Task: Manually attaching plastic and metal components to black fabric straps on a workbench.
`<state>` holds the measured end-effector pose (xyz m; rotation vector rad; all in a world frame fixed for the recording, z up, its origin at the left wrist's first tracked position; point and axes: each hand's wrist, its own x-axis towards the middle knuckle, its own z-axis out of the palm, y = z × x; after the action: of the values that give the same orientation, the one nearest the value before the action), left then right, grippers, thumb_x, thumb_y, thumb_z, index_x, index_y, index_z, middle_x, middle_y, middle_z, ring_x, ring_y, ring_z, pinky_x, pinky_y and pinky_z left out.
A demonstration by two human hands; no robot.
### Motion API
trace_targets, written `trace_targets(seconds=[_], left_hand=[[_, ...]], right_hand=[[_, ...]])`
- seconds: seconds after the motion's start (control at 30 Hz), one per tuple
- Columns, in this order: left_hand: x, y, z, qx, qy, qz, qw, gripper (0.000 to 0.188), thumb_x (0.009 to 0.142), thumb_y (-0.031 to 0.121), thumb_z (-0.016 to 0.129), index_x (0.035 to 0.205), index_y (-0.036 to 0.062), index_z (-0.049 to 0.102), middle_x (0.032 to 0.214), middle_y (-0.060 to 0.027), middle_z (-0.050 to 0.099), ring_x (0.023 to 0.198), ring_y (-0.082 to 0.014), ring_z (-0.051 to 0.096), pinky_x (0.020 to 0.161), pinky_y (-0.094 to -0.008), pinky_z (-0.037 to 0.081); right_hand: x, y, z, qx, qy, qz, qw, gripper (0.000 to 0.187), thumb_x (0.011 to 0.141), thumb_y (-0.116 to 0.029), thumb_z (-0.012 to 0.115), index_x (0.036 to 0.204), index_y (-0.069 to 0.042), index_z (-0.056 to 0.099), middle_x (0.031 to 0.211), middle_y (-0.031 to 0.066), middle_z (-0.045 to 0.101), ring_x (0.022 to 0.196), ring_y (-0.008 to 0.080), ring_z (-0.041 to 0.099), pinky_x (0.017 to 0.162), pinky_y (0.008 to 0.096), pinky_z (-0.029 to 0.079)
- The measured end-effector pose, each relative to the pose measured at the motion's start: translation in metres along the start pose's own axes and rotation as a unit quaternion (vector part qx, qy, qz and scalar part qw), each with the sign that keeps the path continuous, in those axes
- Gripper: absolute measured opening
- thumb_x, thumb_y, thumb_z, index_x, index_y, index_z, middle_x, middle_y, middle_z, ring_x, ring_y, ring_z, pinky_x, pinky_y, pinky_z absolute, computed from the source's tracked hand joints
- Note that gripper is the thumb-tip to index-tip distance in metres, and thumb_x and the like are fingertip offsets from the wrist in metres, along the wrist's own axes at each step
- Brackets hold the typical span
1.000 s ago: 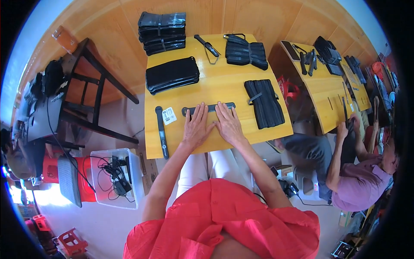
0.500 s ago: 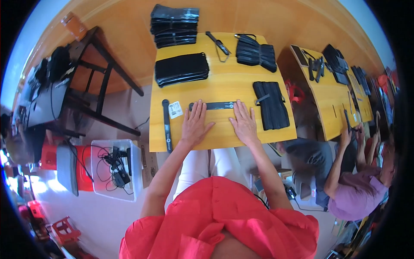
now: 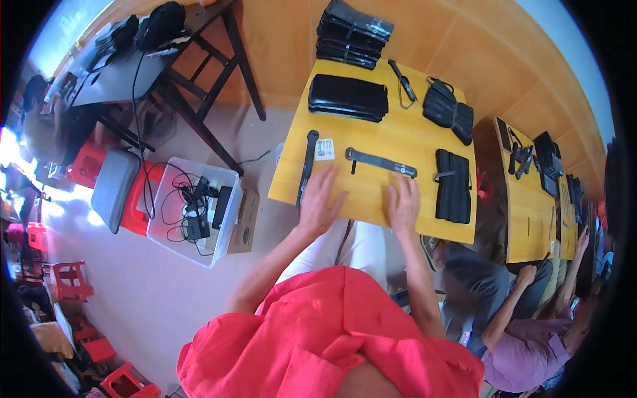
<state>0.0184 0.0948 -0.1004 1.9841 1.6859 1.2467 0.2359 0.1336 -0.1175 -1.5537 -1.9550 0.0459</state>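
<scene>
A flat black strap (image 3: 381, 161) with a rounded, holed end lies across the middle of the yellow table (image 3: 371, 199). My left hand (image 3: 322, 202) is by the table's near edge, fingers stretched, just short of the strap's left end and holding nothing. Below the strap's right end is my right hand (image 3: 403, 204), empty too, its fingers loosely bent and apart. A second black strap (image 3: 307, 166) lies lengthwise at the left edge, beside a white printed label (image 3: 324, 149). To the right of my right hand sits a banded bundle of black straps (image 3: 453, 186).
At the back are a stack of black packs (image 3: 353, 33), a flat black pile (image 3: 348, 97), a tool with a loop (image 3: 403, 84) and another banded bundle (image 3: 449, 109). A clear bin of cables (image 3: 192, 212) stands left. A co-worker (image 3: 531, 351) sits right.
Both hands have come off the strap and drawn back toward the near edge. The strap now lies uncovered. My view has turned left, shifting the table rightward.
</scene>
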Motion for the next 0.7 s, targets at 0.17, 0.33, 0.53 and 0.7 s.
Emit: trace_targets(seconds=[0.17,0.33,0.53,0.7], left_hand=[[-0.047,-0.022,-0.054,-0.107,0.139,-0.239,0.955,0.020,0.084,0.005,0.055,0.104,-0.0006,0.056,0.094,-0.0106,0.061,0.083,-0.0222,0.059,0.073,-0.0313,0.048],[-0.086,-0.056,-0.059,-0.350,0.188,-0.338,0.853,0.019,0.089,0.013,0.052,0.101,-0.0005,0.058,0.091,-0.0087,0.062,0.078,-0.0132,0.059,0.071,-0.0261,0.048],[-0.062,-0.029,-0.054,-0.457,0.068,-0.421,0.781,0.026,0.090,0.019,0.052,0.106,-0.0011,0.057,0.090,-0.0085,0.062,0.079,-0.0132,0.060,0.071,-0.0251,0.048],[-0.028,0.002,-0.047,-0.649,-0.079,-0.380,0.654,0.027,0.091,0.021,0.050,0.105,-0.0012,0.057,0.094,-0.0097,0.063,0.084,-0.0146,0.061,0.075,-0.0276,0.050]], right_hand=[[-0.001,-0.120,0.020,0.168,-0.100,-0.091,0.977,0.040,0.077,-0.019,0.063,0.113,-0.004,0.053,0.092,0.0141,0.051,0.088,0.0303,0.052,0.072,0.0380,0.045],[-0.009,-0.151,0.066,0.084,-0.176,-0.155,0.968,0.045,0.074,-0.018,0.065,0.115,-0.007,0.052,0.092,0.0138,0.051,0.088,0.0299,0.052,0.071,0.0386,0.046],[-0.017,-0.128,0.050,0.225,-0.132,-0.101,0.960,0.031,0.073,-0.003,0.062,0.104,-0.004,0.060,0.086,0.0086,0.055,0.077,0.0200,0.057,0.064,0.0310,0.049],[-0.007,-0.132,-0.009,0.575,-0.206,0.181,0.771,0.028,0.075,0.003,0.061,0.102,-0.002,0.060,0.091,0.0061,0.060,0.075,0.0080,0.057,0.063,0.0200,0.048]])
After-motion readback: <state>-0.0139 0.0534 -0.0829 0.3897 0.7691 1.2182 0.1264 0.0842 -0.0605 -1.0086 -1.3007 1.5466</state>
